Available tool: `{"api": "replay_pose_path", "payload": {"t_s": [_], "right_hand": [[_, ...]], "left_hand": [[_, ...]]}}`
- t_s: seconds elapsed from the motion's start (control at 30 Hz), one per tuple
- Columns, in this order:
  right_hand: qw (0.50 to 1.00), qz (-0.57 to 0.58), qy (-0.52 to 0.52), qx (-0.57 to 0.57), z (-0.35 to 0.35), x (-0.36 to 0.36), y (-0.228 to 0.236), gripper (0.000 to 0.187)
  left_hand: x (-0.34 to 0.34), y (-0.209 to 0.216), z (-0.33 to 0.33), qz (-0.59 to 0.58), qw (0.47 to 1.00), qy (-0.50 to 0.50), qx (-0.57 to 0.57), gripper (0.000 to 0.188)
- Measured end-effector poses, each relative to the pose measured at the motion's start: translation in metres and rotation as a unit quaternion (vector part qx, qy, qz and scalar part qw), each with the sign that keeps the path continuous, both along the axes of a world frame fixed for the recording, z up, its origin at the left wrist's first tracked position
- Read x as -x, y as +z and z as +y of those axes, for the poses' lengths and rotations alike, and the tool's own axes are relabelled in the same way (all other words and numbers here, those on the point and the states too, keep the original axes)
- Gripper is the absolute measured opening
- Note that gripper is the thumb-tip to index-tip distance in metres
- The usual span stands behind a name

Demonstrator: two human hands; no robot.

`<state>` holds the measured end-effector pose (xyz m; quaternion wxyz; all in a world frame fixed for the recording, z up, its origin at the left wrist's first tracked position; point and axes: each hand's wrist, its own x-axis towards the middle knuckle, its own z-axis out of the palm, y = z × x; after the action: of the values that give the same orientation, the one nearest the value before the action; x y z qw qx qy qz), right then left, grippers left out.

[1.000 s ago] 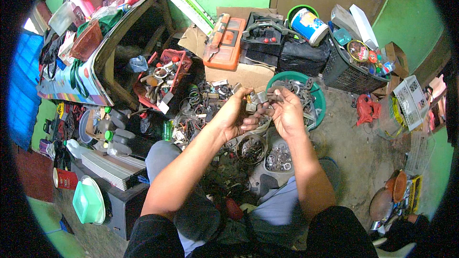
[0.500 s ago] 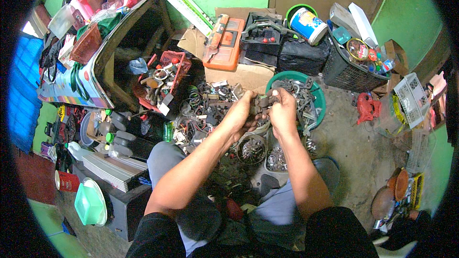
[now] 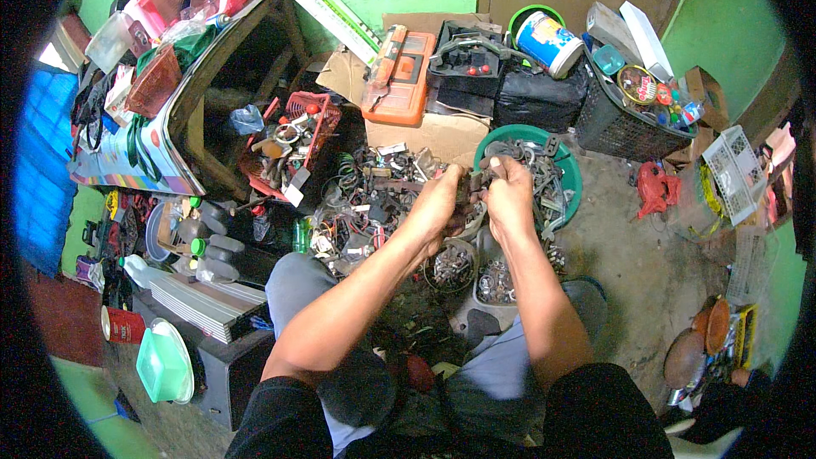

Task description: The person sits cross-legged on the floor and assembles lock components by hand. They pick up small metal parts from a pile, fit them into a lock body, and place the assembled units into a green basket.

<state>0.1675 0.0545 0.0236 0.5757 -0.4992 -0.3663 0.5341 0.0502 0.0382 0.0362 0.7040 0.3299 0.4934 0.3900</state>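
Observation:
Both arms reach forward over a heap of mixed scrap parts and wires (image 3: pixel 361 212). My left hand (image 3: pixel 439 201) is closed around a small dark part (image 3: pixel 474 186), whose exact kind I cannot make out. Beside it, my right hand (image 3: pixel 509 196) pinches at the same dark part, thumb up and fingers curled. Just behind the right hand stands a green basin (image 3: pixel 571 180) holding grey metal and plastic pieces. Under the hands sit a round tub of small metal bits (image 3: pixel 450 265) and a pale container with more small bits (image 3: pixel 495 282).
An orange tool case (image 3: pixel 397 98) lies on cardboard at the back. To the left, a red basket (image 3: pixel 316 132) of tools stands by a wooden frame. A dark crate (image 3: pixel 625 123) full of odds and ends and a red plastic bag (image 3: pixel 655 189) are at the right.
My hands have shifted slightly against each other over the dark part, the right hand moving a little to the right. The view has moved very slightly; the surroundings look the same.

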Motion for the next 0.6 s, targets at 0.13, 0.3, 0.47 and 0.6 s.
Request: {"api": "replay_pose_path", "payload": {"t_s": [0.13, 0.3, 0.47, 0.6], "right_hand": [[0.972, -0.206, -0.03, -0.105, 0.012, -0.01, -0.025, 0.018], [0.952, -0.224, -0.188, -0.092, 0.05, -0.077, -0.051, 0.023], [0.98, -0.192, -0.004, -0.054, 0.022, -0.082, -0.01, 0.023], [0.872, -0.453, 0.134, -0.124, 0.004, -0.065, -0.05, 0.019]], "left_hand": [[-0.005, 0.009, -0.003, 0.033, 0.999, 0.011, -0.031, 0.038], [0.001, 0.014, -0.008, 0.143, 0.986, -0.007, -0.085, 0.039], [0.049, 0.016, -0.006, 0.182, 0.979, 0.038, -0.087, 0.041], [0.054, 0.016, -0.005, 0.086, 0.992, 0.077, -0.042, 0.035]]}}
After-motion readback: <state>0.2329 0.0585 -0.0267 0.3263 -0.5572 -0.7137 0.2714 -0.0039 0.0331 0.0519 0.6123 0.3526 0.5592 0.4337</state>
